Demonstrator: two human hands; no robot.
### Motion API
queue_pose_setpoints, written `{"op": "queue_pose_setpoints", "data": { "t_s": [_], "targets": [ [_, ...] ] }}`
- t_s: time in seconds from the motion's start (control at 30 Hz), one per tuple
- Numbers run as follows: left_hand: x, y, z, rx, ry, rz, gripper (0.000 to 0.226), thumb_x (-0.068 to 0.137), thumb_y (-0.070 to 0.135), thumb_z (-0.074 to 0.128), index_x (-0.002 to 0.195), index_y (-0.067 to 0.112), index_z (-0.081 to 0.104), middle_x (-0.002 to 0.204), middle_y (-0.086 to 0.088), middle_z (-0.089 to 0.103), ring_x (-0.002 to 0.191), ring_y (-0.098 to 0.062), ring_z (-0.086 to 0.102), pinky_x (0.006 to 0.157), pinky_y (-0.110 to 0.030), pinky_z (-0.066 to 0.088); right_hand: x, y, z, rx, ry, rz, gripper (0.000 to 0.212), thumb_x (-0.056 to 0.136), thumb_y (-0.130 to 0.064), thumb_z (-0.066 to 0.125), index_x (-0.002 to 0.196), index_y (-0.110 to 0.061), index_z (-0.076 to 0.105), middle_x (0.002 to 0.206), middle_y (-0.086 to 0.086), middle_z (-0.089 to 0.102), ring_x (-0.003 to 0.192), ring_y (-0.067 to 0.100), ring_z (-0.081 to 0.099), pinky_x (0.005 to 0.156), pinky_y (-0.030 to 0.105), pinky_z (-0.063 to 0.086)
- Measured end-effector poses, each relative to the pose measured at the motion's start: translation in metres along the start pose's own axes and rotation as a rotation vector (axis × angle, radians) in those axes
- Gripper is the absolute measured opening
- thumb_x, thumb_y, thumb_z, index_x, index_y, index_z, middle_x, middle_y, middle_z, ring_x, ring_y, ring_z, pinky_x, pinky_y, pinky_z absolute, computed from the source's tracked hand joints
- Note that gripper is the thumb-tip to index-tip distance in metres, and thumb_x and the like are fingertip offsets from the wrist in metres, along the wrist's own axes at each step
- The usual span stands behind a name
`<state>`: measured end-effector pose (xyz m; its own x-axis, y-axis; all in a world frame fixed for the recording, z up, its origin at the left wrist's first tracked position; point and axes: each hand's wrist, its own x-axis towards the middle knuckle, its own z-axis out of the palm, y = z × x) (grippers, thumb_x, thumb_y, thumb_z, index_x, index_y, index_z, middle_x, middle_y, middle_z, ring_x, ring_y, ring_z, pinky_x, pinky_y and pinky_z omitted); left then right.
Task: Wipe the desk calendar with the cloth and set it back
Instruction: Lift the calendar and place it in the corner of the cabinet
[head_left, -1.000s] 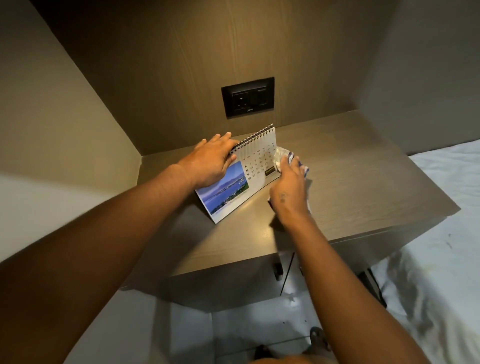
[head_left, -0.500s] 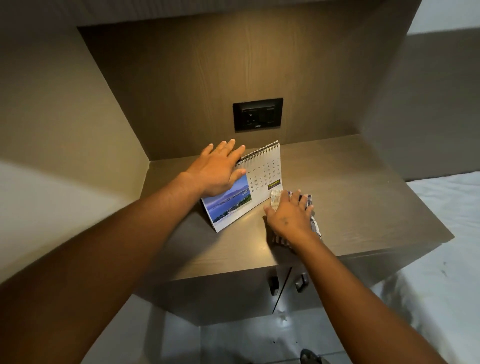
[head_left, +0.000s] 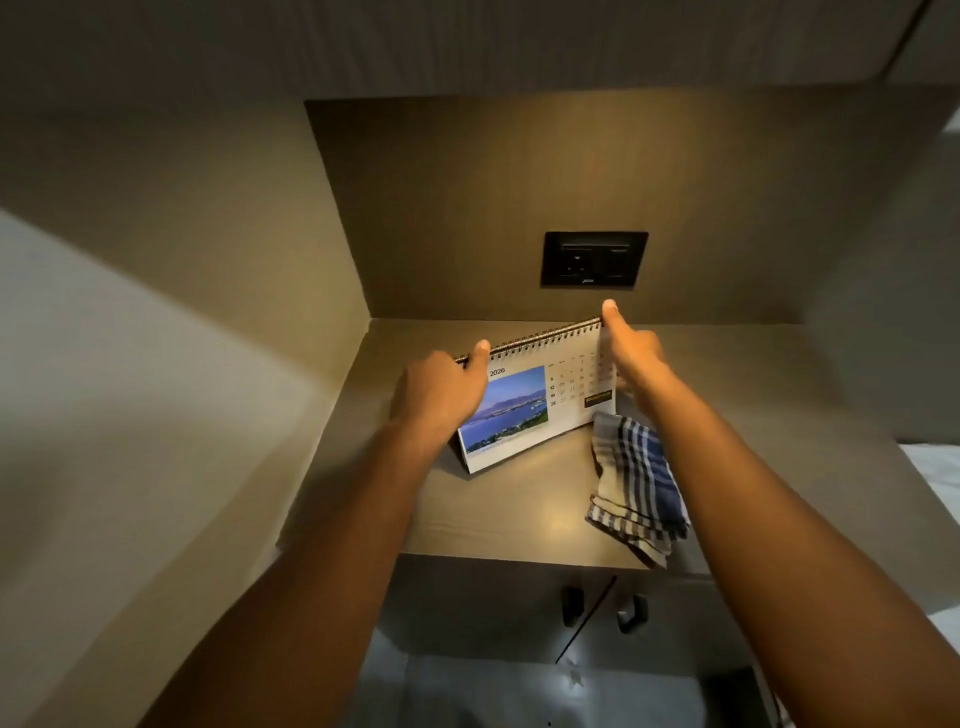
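Note:
The spiral-bound desk calendar (head_left: 540, 402), white with a blue lake photo and a date grid, stands tent-like on the brown wooden desk (head_left: 509, 514). My left hand (head_left: 441, 395) grips its left end at the wire binding. My right hand (head_left: 631, 353) grips the right end, thumb on top of the binding. The blue and white checked cloth (head_left: 636, 480) lies loose on the desk just right of the calendar, under my right forearm, one corner hanging over the front edge.
A black socket plate (head_left: 594, 259) sits on the back panel above the calendar. Side walls close the alcove on the left and right. Two dark cabinet handles (head_left: 602, 610) show below the desk front. White bedding (head_left: 940, 467) lies at the right edge.
My right hand let go of the cloth, which now lies on the desk, and moved up to the calendar's right end. My left hand shifted to grip the left end.

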<state>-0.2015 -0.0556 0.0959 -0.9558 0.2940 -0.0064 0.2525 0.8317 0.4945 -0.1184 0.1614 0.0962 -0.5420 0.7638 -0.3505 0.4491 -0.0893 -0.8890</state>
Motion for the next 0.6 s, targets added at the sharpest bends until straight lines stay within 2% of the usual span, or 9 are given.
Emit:
{"op": "queue_pose_setpoints", "data": {
  "t_s": [0.07,0.17,0.27,0.4,0.43,0.5,0.57,0.6],
  "targets": [
    [0.013,-0.008,-0.001,-0.089,0.027,-0.051,0.069,0.09,0.074,0.03,0.091,0.012,0.061,0.091,-0.005,0.063,0.078,-0.026,0.052,0.068,-0.034,0.036,0.002,-0.004,0.005,0.033,-0.056,0.019,0.083,0.075,-0.076,0.054,0.128,-0.013,0.055,0.133,0.011,0.059,0.118,0.034,0.055,0.1,0.052,0.044],
    [0.037,-0.026,-0.013,-0.149,0.062,-0.136,0.063,0.091,0.071,0.032,0.085,0.016,0.061,0.091,-0.008,0.069,0.07,-0.023,0.056,0.06,-0.033,0.036,0.004,-0.01,0.021,0.073,-0.19,0.041,0.068,0.074,-0.067,0.065,0.118,-0.016,0.062,0.114,0.007,0.07,0.108,0.031,0.063,0.096,0.047,0.048],
    [0.063,-0.044,-0.029,-0.231,0.106,-0.232,0.057,0.094,0.064,0.039,0.102,0.013,0.064,0.108,-0.011,0.069,0.085,-0.029,0.056,0.072,-0.035,0.039,-0.003,-0.019,0.05,0.138,-0.279,0.045,0.052,0.079,-0.056,0.07,0.11,-0.014,0.064,0.1,0.005,0.075,0.094,0.026,0.068,0.081,0.037,0.052],
    [0.089,-0.062,-0.055,-0.138,0.123,-0.334,0.062,0.094,0.059,0.037,0.13,0.013,0.06,0.133,-0.018,0.059,0.115,-0.036,0.055,0.091,-0.04,0.044,-0.017,-0.036,0.093,0.236,-0.324,0.087,0.059,0.082,-0.047,0.072,0.124,-0.01,0.053,0.109,0.01,0.071,0.09,0.024,0.067,0.074,0.037,0.056],
    [0.094,-0.064,-0.06,-0.124,0.127,-0.326,0.06,0.095,0.054,0.037,0.131,0.011,0.06,0.133,-0.018,0.06,0.113,-0.036,0.057,0.087,-0.038,0.044,-0.019,-0.04,0.102,0.257,-0.329,0.092,0.059,0.083,-0.046,0.072,0.125,-0.01,0.052,0.109,0.011,0.071,0.091,0.025,0.067,0.074,0.037,0.057],
    [0.1,-0.066,-0.067,-0.141,0.138,-0.317,0.053,0.097,0.046,0.04,0.126,0.007,0.063,0.119,-0.014,0.067,0.091,-0.03,0.06,0.066,-0.03,0.04,-0.02,-0.046,0.114,0.278,-0.33,0.105,0.057,0.083,-0.043,0.073,0.125,-0.01,0.051,0.109,0.011,0.07,0.097,0.028,0.067,0.082,0.043,0.056],
    [0.101,-0.066,-0.07,-0.169,0.137,-0.336,0.048,0.098,0.042,0.042,0.122,0.007,0.064,0.106,-0.01,0.067,0.074,-0.023,0.055,0.052,-0.028,0.031,-0.02,-0.05,0.121,0.289,-0.319,0.111,0.051,0.084,-0.04,0.073,0.12,-0.01,0.054,0.104,0.011,0.072,0.093,0.028,0.068,0.073,0.043,0.056],
    [0.101,-0.066,-0.07,-0.179,0.137,-0.339,0.046,0.098,0.041,0.043,0.12,0.007,0.065,0.103,-0.01,0.067,0.07,-0.022,0.053,0.05,-0.028,0.029,-0.02,-0.051,0.123,0.292,-0.315,0.115,0.049,0.084,-0.039,0.073,0.118,-0.01,0.055,0.102,0.01,0.073,0.09,0.027,0.068,0.066,0.041,0.055]
  ]
}}
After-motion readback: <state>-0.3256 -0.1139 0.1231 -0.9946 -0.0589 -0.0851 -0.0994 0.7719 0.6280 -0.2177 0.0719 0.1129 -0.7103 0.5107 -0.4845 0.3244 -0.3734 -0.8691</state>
